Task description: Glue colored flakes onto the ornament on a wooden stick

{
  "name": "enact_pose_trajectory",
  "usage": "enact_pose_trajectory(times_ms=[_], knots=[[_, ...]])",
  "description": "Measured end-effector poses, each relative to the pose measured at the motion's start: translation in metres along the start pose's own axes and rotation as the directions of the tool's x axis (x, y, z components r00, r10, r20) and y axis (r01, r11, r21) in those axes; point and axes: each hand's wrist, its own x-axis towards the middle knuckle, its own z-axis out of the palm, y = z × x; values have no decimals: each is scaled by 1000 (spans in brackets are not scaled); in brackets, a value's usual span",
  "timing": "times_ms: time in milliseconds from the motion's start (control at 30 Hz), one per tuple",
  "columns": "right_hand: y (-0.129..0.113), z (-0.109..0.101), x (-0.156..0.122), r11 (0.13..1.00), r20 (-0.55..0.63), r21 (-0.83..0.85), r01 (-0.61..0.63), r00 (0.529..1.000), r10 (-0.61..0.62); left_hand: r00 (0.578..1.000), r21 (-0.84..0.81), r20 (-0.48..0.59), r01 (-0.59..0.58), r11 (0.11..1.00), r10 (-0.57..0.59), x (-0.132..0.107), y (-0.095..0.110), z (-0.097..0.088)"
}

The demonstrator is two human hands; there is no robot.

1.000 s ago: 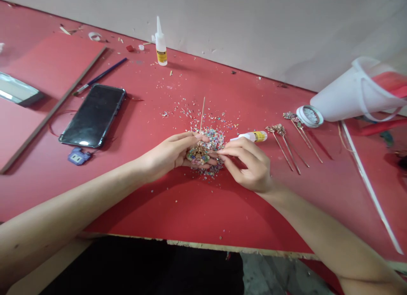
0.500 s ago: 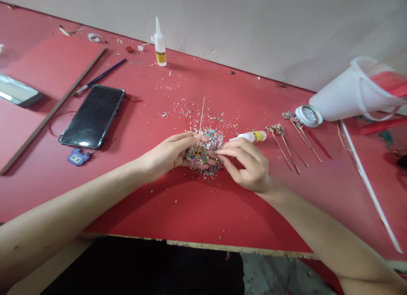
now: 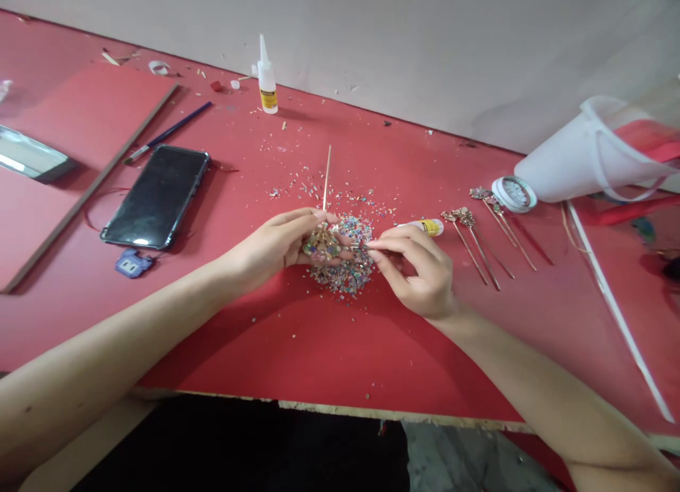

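My left hand (image 3: 273, 243) is closed around an ornate hairpin (image 3: 321, 243). Its gold head carries coloured pieces, and its thin stick points away from me. Just to the right, my right hand (image 3: 417, 272) pinches thumb and forefinger together on something thin and tiny that I cannot make out, its tip directed at the hairpin and apart from it. Beneath both hands a heap of small multicoloured chips (image 3: 343, 276) is spread on the red table (image 3: 319, 350). A glue bottle (image 3: 429, 227) lies behind my right hand, which partly covers it.
Several gold hairpins (image 3: 472, 237) lie at the right, near a small round cap (image 3: 513, 194) and a tipped white bucket (image 3: 563, 152). Another glue bottle (image 3: 268, 85) stands by the wall. At the left are a phone (image 3: 156, 195), a paintbrush (image 3: 170, 132) and a wooden strip (image 3: 95, 180).
My left hand has shifted slightly left with the hairpin, away from my right fingertips. A gap now shows between them, and more of the chip heap is visible. My right hand has barely moved.
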Motion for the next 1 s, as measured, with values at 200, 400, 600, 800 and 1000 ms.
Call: enact_pose_trajectory(times_ms=[200,400,600,800,1000], knots=[[2,2,3,991,37,6,-134,990,134,975,48,-144,-163,985,168,6,14,-15],[5,7,0,994,118,-50,-101,987,106,971,51,-157,-177,983,183,9,14,-17],[7,8,-1,987,192,-125,-100,974,123,980,65,-129,-142,988,150,11,11,-21],[5,5,-1,997,222,-64,-32,974,46,982,74,-130,-128,989,137,11,12,-20],[7,5,-1,985,190,-129,-113,972,136,983,71,-115,-133,989,140,10,12,-19]])
